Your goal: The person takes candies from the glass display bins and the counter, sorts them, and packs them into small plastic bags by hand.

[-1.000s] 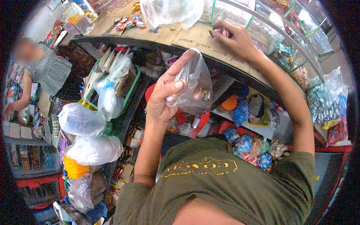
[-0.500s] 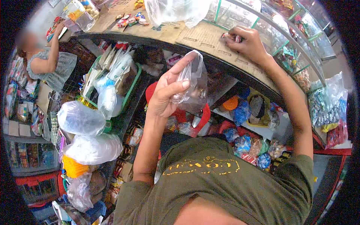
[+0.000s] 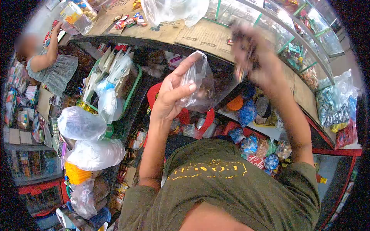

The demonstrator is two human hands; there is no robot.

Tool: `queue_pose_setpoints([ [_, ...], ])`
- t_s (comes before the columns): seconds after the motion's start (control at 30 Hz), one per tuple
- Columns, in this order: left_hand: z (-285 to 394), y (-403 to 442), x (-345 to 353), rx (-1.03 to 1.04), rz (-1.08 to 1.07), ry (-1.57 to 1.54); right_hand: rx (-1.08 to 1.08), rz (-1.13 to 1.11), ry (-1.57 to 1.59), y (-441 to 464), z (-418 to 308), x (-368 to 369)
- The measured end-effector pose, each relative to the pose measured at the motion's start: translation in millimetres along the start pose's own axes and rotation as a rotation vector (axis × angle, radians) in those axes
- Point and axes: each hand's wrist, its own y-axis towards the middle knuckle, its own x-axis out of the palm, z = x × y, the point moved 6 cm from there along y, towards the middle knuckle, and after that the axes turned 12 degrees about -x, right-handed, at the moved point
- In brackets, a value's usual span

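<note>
My left hand (image 3: 172, 90) pinches the rim of a clear plastic bag (image 3: 204, 86) between thumb and fingers, its mouth upward. Small items seem to lie low inside the bag, but they are too indistinct to name. To the right, beside the counter edge, my right hand (image 3: 256, 57) is smeared by motion. Its fingers look curled, with blurred small wrapped candies (image 3: 241, 74) at the tips. A small red wrapped piece (image 3: 230, 41) shows beside that hand on the cardboard-covered counter (image 3: 198, 38).
Small colourful packets (image 3: 131, 21) and a white plastic bag (image 3: 173, 11) lie on the counter. Glass display cases (image 3: 285, 34) stand at the right. Bagged goods (image 3: 248, 146) fill the shelf below. A green basket (image 3: 137, 84) stands left, and another person (image 3: 50, 63) is at far left.
My right hand has moved off the counter, down and nearer the bag, now blurred. My left hand still holds the bag in nearly the same place.
</note>
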Motion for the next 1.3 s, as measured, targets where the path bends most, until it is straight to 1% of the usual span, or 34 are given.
queue_pose_setpoints([
  [0.03,0,-1,-1,0.022,0.013,0.083,0.185,-0.180,0.134,-21,23,12],
  [0.07,2,-2,-2,0.042,0.026,0.166,0.379,-0.082,0.193,-47,45,17],
  [0.1,3,-3,-4,0.040,0.026,0.166,0.522,0.014,0.302,-67,57,26],
  [0.13,7,-6,-5,0.086,0.029,0.349,0.639,0.048,0.459,-80,76,25],
  [0.17,9,-9,-4,0.132,0.033,0.530,0.694,0.046,0.619,-88,85,30],
  [0.2,9,-12,-2,0.176,0.001,0.643,0.707,0.050,0.633,-91,90,31],
  [0.23,8,-13,-2,0.170,0.001,0.640,0.718,0.054,0.649,-93,94,32],
  [0.3,0,-17,9,0.092,-0.085,0.764,0.733,0.069,0.629,-93,105,32],
  [0.33,-6,-17,11,0.034,-0.041,0.751,0.746,0.081,0.606,-95,111,31],
  [0.37,-9,-17,9,0.026,-0.047,0.747,0.746,0.092,0.610,-96,116,31],
  [0.43,-17,-21,4,-0.019,-0.141,0.723,0.781,0.162,0.611,-100,128,28],
  [0.47,-17,-22,3,-0.003,-0.153,0.768,0.817,0.144,0.685,-100,137,27],
  [0.5,-19,-24,2,-0.011,-0.150,0.763,0.825,0.150,0.688,-100,144,26],
  [0.57,-22,-29,5,-0.024,-0.156,0.791,0.744,0.142,0.856,-95,149,32],
  [0.6,-27,-33,9,-0.190,-0.083,0.546,0.743,0.266,0.755,-93,154,31],
  [0.63,-27,-32,5,-0.192,-0.078,0.543,0.750,0.266,0.756,-91,157,34],
  [0.7,-19,-32,5,0.041,-0.148,0.890,0.654,0.402,0.744,-86,163,29],
  [0.73,-21,-34,4,0.047,-0.124,0.807,0.498,0.137,0.925,-81,179,19],
  [0.77,-24,-35,4,0.046,-0.122,0.807,0.500,0.136,0.926,-80,178,19],
  [0.83,-31,-35,0,0.022,-0.061,0.847,0.608,0.315,0.879,-84,180,14],
  [0.87,-36,-34,-4,0.017,-0.017,0.743,0.569,0.409,0.688,-84,176,12],
  [0.9,-37,-34,-6,0.016,-0.021,0.740,0.567,0.413,0.687,-85,167,15],
  [0.97,-33,-34,-15,0.057,0.019,0.649,0.628,0.389,0.656,-89,157,18],
  [1.03,-32,-36,-17,0.042,0.041,0.621,0.608,0.373,0.702,-86,157,13],
  [1.1,-33,-37,-27,0.026,0.101,0.521,0.693,0.162,0.428,-87,161,4],
  [1.13,-33,-38,-31,0.038,0.112,0.533,0.713,0.072,0.429,-89,161,1],
  [1.17,-33,-38,-33,0.044,0.115,0.532,0.713,0.067,0.424,-90,159,0],
  [1.23,-34,-40,-39,0.013,0.159,0.502,0.614,-0.118,0.146,-89,149,0],
  [1.27,-32,-41,-38,0.019,0.161,0.502,0.584,-0.248,0.080,-87,126,7],
  [1.3,-32,-43,-38,0.014,0.167,0.475,0.582,-0.255,0.074,-82,99,13],
])
